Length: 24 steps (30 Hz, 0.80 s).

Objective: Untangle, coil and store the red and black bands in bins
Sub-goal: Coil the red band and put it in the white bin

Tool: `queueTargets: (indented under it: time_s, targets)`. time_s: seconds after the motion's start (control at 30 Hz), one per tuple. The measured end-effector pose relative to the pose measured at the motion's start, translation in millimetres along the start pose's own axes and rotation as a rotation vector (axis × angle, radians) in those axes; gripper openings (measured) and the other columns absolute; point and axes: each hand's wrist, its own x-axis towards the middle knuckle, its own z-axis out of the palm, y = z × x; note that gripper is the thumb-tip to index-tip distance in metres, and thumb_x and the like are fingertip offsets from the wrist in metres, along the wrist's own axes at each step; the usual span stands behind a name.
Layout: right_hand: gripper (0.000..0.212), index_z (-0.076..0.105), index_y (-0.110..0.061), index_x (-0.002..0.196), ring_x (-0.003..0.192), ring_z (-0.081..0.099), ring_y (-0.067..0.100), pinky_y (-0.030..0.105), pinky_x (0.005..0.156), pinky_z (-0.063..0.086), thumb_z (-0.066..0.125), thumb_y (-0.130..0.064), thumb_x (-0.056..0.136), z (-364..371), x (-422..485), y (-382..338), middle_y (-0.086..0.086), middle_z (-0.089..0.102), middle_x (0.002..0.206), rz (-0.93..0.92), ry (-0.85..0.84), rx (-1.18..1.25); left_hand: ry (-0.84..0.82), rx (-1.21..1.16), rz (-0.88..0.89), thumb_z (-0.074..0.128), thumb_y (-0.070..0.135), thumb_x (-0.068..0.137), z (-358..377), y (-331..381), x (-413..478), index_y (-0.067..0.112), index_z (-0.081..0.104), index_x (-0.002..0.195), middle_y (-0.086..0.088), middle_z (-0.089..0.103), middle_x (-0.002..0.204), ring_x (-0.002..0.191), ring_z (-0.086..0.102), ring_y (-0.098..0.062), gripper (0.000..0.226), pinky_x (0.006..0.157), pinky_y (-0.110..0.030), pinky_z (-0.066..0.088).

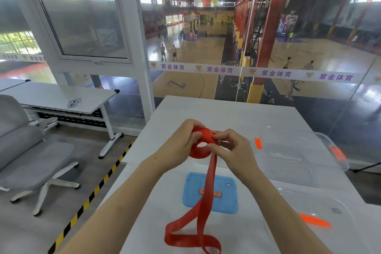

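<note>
A red band is partly wound into a coil held above the white table. My left hand grips the coil's left side, thumb on its face. My right hand pinches the coil's right edge. The band's loose tail hangs straight down from the coil and ends in a twisted loop lying on the table near its front edge. A clear bin with orange latches stands to the right of my hands. No black band is in view.
A blue lid with an orange handle lies flat on the table under the hanging tail. A second clear bin with an orange latch sits at the near right. A grey office chair and another white table stand to the left.
</note>
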Motion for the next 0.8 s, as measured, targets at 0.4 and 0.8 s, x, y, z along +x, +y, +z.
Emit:
queueTargets:
  time_s: [0.4, 0.8]
  targets:
    - [0.031, 0.071, -0.009, 0.117, 0.108, 0.076, 0.017, 0.023, 0.092, 0.060, 0.079, 0.002, 0.088, 19, -19, 5, 0.006, 0.079, 0.111, 0.044, 0.181, 0.309, 0.472, -0.656, -0.150, 0.032, 0.032, 0.111, 34, 3, 5, 0.025, 0.055, 0.120, 0.004, 0.063, 0.118, 0.115, 0.061, -0.019, 0.025, 0.103, -0.044, 0.055]
    - [0.028, 0.078, -0.018, 0.110, 0.099, 0.077, 0.012, 0.023, 0.090, 0.061, 0.084, -0.007, 0.085, -2, -6, 0, -0.003, 0.080, 0.108, 0.040, 0.145, 0.122, 0.213, -0.427, -0.093, 0.041, 0.031, 0.109, 17, -3, 3, 0.024, 0.047, 0.131, 0.004, 0.061, 0.126, 0.121, 0.060, -0.016, 0.024, 0.103, -0.029, 0.052]
